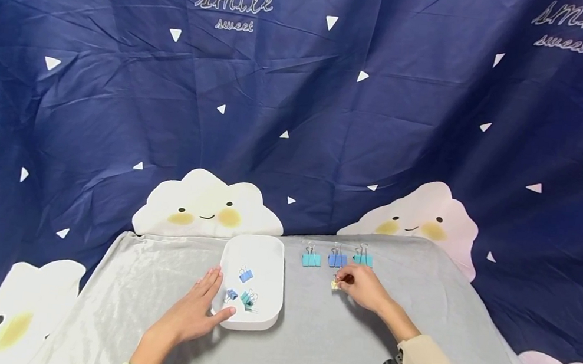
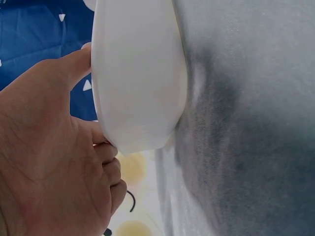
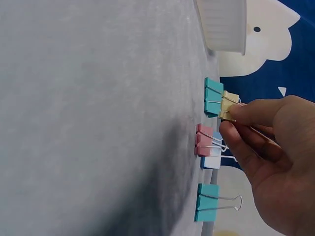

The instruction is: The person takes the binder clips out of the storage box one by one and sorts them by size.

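Observation:
My right hand (image 1: pixel 366 288) pinches a small yellow binder clip (image 3: pixel 229 105) between thumb and fingers, low over the cloth. Behind it stands a row of larger binder clips: a teal one (image 1: pixel 311 260), a blue one (image 1: pixel 337 261) and another teal one (image 1: pixel 363 261). In the right wrist view a pink binder clip (image 3: pixel 204 140) stands in front of the blue one; from the head the hand mostly hides it. My left hand (image 1: pixel 192 311) rests on a white tray (image 1: pixel 279 264), fingers extended along its left side and thumb at the near rim.
Inside the tray lie a blue binder clip (image 1: pixel 246 276) and, closer to me, more blue clips (image 1: pixel 231 295) and teal clips (image 1: pixel 247 301). Grey cloth (image 1: pixel 316 351) covers the table. A dark blue curtain (image 1: pixel 279 97) with clouds hangs behind its far edge.

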{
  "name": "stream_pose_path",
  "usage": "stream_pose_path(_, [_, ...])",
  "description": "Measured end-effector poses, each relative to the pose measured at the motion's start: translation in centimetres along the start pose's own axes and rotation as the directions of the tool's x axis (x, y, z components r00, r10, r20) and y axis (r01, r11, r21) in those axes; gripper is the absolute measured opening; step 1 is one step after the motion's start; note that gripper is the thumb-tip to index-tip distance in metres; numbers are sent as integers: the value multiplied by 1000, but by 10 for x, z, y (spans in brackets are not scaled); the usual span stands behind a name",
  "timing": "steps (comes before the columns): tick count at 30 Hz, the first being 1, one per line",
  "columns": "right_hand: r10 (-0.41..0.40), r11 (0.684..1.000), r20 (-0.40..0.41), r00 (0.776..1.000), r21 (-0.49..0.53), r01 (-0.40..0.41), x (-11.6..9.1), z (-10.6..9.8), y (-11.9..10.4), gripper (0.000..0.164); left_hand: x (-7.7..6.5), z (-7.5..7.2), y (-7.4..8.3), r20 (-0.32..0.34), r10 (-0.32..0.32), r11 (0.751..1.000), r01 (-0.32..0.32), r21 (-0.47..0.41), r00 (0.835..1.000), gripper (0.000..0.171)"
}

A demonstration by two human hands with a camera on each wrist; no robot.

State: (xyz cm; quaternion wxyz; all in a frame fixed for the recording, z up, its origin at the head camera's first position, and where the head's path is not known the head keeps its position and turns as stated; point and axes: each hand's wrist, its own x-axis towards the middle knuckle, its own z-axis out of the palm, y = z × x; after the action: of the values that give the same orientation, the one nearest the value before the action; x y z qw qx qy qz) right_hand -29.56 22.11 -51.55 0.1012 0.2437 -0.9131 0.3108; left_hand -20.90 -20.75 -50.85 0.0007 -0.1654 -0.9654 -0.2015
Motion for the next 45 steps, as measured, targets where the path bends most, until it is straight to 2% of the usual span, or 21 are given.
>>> stream_pose_path(5, [-21,1000,-4,1000,-18,21,-10,-1,4,13,0,1,0,-7,2,1000,-2,-1,1000,100])
stream_pose_path(12, [9,1000,24,1000,-22,-8,-20,-1,8,14,0,2,-1,-6,0,1000,0,5,1000,100])
stream_pose_path(17, [-6,1000,33,999,-29,7,-25,2,10,16,1,1,0,-9,-1,1000,2,3,1000,99])
stream_pose_path(22, [-5,1000,44,999,-12,6,-26,5,13,17,1,0,0,-6,-2,1000,2,6,1000,99])
stream_pose_path(31, [57,998,113,992,33,-61,-26,5,16,17,1,0,0,-4,-3,1000,3,7,1000,99])
stream_pose_path(45, [53,996,117,992,64,-60,-27,3,16,19,1,-1,1,6,-10,1000,10,-1,1000,99])
